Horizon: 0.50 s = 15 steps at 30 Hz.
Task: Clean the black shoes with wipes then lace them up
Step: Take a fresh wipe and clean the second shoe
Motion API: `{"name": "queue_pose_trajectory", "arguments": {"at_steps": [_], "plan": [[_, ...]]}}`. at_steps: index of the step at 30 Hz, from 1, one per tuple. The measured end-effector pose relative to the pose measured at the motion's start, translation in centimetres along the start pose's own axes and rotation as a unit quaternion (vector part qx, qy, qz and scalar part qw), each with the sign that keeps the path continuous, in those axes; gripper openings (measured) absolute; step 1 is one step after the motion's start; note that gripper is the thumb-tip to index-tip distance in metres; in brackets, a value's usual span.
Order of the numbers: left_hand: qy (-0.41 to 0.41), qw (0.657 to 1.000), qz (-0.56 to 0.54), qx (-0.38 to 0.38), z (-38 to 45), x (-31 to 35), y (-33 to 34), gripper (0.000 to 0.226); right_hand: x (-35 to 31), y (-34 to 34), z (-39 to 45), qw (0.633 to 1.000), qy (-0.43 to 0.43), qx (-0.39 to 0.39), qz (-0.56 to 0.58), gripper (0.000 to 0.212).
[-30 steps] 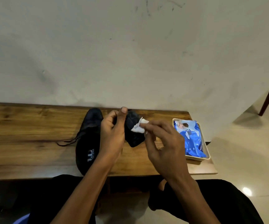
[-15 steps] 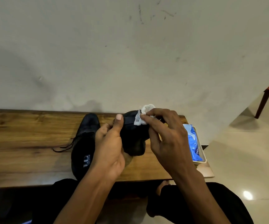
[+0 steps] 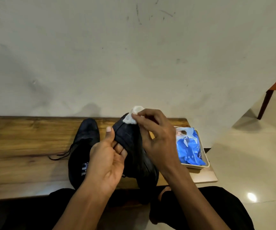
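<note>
Crumpled white wipe (image 3: 133,116) has slid up to the toe of the black leather shoe (image 3: 132,146); right hand (image 3: 157,140) pinches it, left hand (image 3: 107,161) grips the shoe, so cleaning's ongoing.

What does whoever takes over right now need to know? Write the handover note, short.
Left hand: grips the held shoe, thumb up along its side.
Right hand: pinches a crumpled white wipe against that shoe's toe end.
Second shoe: lies on the wooden bench, its lace trailing loose.
Wipe pack: in the white tray at the bench's right end.
Done: wiping of the held shoe under way.
Left: finish wiping; how clean the second shoe is cannot be told; lace both.
</note>
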<state>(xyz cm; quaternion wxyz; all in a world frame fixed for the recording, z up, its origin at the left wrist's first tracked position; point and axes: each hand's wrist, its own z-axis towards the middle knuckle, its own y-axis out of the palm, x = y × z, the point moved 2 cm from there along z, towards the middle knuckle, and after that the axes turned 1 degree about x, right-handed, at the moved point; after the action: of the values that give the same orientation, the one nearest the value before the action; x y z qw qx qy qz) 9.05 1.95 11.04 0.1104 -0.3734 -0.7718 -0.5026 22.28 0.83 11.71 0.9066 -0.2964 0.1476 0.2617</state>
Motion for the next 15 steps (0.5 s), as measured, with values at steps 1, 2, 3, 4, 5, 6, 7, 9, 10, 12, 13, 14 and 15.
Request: {"name": "queue_pose_trajectory", "arguments": {"at_steps": [1, 2, 3, 4, 5, 6, 7, 9, 10, 12, 13, 14, 15], "plan": [[-0.002, 1.0, -0.01, 0.001, 0.1, 0.1, 0.0, 0.033, 0.1, 0.4, -0.2, 1.0, -0.012, -0.008, -0.012, 0.031], [-0.003, 1.0, -0.022, 0.005, 0.2, 0.3, -0.1, 0.031, 0.4, 0.7, -0.7, 0.999, -0.018, -0.012, -0.023, 0.031], [-0.003, 0.999, -0.034, 0.011, 0.3, 0.5, -0.1, 0.027, 0.8, 0.8, -1.4, 0.999, -0.017, -0.015, -0.031, 0.031], [-0.003, 0.999, -0.043, 0.017, 0.5, 0.7, -0.3, 0.025, 1.2, 0.8, -2.2, 0.999, -0.011, -0.021, -0.035, 0.031], [-0.004, 0.999, -0.048, 0.023, 0.7, 1.0, -0.4, 0.023, 1.7, 0.8, -3.2, 0.999, 0.0, -0.032, -0.037, 0.031], [-0.006, 0.998, -0.051, 0.029, 0.9, 1.2, -0.6, 0.023, 2.3, 0.9, -4.4, 0.998, 0.012, -0.049, -0.038, 0.03], [-0.009, 0.998, -0.055, 0.035, 1.1, 1.3, -0.8, 0.022, 2.8, 0.9, -5.6, 0.997, 0.023, -0.069, -0.039, 0.03], [-0.014, 0.997, -0.065, 0.047, 1.5, 1.7, -1.2, 0.019, 3.9, 1.1, -7.7, 0.993, 0.049, -0.099, -0.033, 0.028], [-0.015, 0.996, -0.07, 0.053, 1.8, 1.8, -1.5, 0.018, 4.4, 1.2, -8.5, 0.992, 0.064, -0.104, -0.028, 0.028], [-0.016, 0.996, -0.071, 0.057, 2.1, 1.9, -1.7, 0.016, 5.1, 0.9, -9.6, 0.99, 0.086, -0.104, -0.031, 0.027], [-0.015, 0.996, -0.069, 0.059, 2.2, 1.9, -1.8, 0.015, 5.3, 0.7, -9.9, 0.99, 0.09, -0.103, -0.035, 0.027], [-0.013, 0.996, -0.069, 0.063, 2.4, 1.9, -2.0, 0.014, 5.5, 0.4, -10.3, 0.99, 0.091, -0.103, -0.039, 0.027], [-0.011, 0.995, -0.071, 0.067, 2.5, 1.8, -2.1, 0.013, 5.5, 0.1, -10.6, 0.989, 0.088, -0.109, -0.043, 0.028]]}}
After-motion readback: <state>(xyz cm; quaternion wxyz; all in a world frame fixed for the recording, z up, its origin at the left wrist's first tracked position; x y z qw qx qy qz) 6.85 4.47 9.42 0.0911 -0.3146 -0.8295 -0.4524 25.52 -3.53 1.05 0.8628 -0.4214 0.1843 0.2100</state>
